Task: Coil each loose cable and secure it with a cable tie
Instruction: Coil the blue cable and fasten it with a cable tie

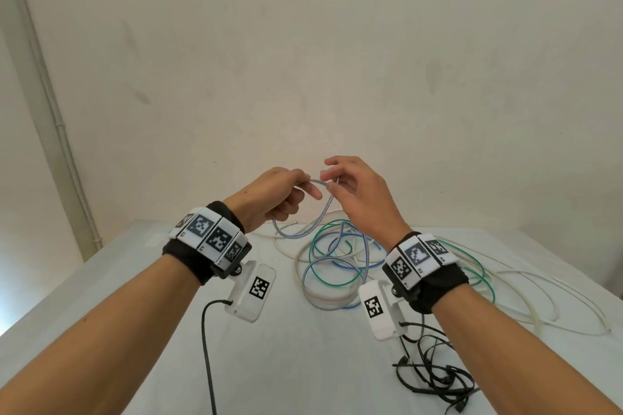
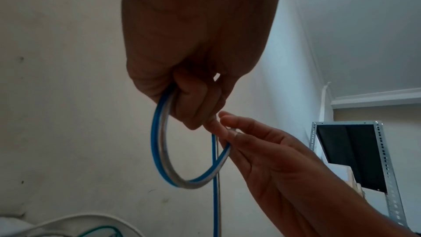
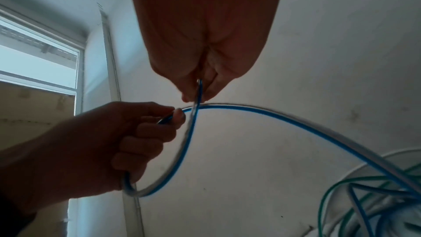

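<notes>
Both hands are raised above a white table (image 1: 141, 296), working a blue-and-clear cable (image 1: 322, 212). My left hand (image 1: 286, 194) grips the cable in curled fingers, and one small loop (image 2: 159, 143) hangs below that fist. My right hand (image 1: 332, 178) pinches the same cable between thumb and fingertips just beside the left hand, its other fingers spread. In the right wrist view the pinched strand (image 3: 198, 91) crosses over the stretch that arcs away to the pile. The rest of the blue cable (image 1: 337, 259) lies tangled with a green cable (image 1: 323, 246) on the table.
White cables (image 1: 539, 310) sprawl over the right side of the table. A bunch of black cable ties (image 1: 435, 377) lies at the near right. A black lead (image 1: 207, 357) runs from the left wrist camera. A plain wall stands close behind the table.
</notes>
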The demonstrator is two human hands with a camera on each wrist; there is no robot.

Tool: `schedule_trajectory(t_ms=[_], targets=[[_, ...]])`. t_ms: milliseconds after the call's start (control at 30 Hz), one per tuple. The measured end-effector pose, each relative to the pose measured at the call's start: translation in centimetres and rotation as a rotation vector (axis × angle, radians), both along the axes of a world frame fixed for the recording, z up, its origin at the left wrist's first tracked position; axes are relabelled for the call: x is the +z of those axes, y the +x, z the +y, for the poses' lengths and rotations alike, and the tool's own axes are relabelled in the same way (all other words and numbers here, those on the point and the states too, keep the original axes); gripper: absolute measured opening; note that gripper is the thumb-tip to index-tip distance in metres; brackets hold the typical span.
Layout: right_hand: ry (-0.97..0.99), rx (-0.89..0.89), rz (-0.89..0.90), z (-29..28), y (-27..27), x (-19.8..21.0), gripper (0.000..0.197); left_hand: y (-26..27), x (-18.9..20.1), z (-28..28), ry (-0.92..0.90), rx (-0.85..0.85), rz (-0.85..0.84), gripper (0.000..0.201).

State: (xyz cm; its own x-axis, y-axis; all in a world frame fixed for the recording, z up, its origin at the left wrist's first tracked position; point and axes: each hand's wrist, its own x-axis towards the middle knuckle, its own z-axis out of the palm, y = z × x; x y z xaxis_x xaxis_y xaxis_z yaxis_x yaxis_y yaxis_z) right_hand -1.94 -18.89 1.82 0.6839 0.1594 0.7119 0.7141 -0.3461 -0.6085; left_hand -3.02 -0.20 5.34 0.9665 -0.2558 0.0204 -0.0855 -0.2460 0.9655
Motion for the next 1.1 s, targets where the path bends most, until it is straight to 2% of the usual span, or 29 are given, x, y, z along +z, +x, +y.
schedule_trajectory(t_ms=[100, 133, 233, 300, 367, 433, 567, 733, 967, 1100], targets=[[0.022, 0.024, -0.038, 1.0, -0.5, 0.6, 0.044, 0.1, -0.3, -0.4, -0.049, -0.026, 0.084, 0.034], [0.022, 0.038, -0.023, 1.3, -0.6, 0.7, 0.046, 0.0, -0.4, -0.6, -0.064, -0.041, 0.113, 0.034], [0.019, 0.003, -0.014, 1.8, -0.6, 0.9, 0.031, -0.2, -0.1, -0.8, -0.117, -0.120, 0.189, 0.035], [0.024, -0.042, -0.028, 1.6, -0.2, 0.8, 0.016, -0.1, -0.1, -0.4, -0.206, -0.202, 0.246, 0.049], [0.079, 0.008, 0.030, 1.3, -0.2, 1.0, 0.011, 0.2, -0.2, 0.3, -0.346, -0.266, 0.307, 0.061], [0.079, 0.097, 0.115, 1.1, -0.3, 1.3, 0.011, 0.4, -0.5, 1.0, -0.451, -0.314, 0.358, 0.055], [-0.048, 0.142, 0.170, 0.9, -0.6, 1.7, 0.013, 0.3, -0.6, 0.9, -0.388, -0.341, 0.361, 0.034], [0.045, 0.271, 0.370, 0.1, -0.6, 2.0, 0.012, 0.0, -1.2, 1.0, -0.541, -0.411, 0.384, 0.029], [0.224, 0.349, 0.414, 0.3, 0.1, 1.6, 0.013, 0.1, -2.1, 1.0, -0.719, -0.494, 0.348, 0.021], [0.278, 0.406, 0.489, 0.0, 0.1, 1.9, 0.030, 0.3, -1.9, 1.1, -0.735, -0.535, 0.292, 0.013]])
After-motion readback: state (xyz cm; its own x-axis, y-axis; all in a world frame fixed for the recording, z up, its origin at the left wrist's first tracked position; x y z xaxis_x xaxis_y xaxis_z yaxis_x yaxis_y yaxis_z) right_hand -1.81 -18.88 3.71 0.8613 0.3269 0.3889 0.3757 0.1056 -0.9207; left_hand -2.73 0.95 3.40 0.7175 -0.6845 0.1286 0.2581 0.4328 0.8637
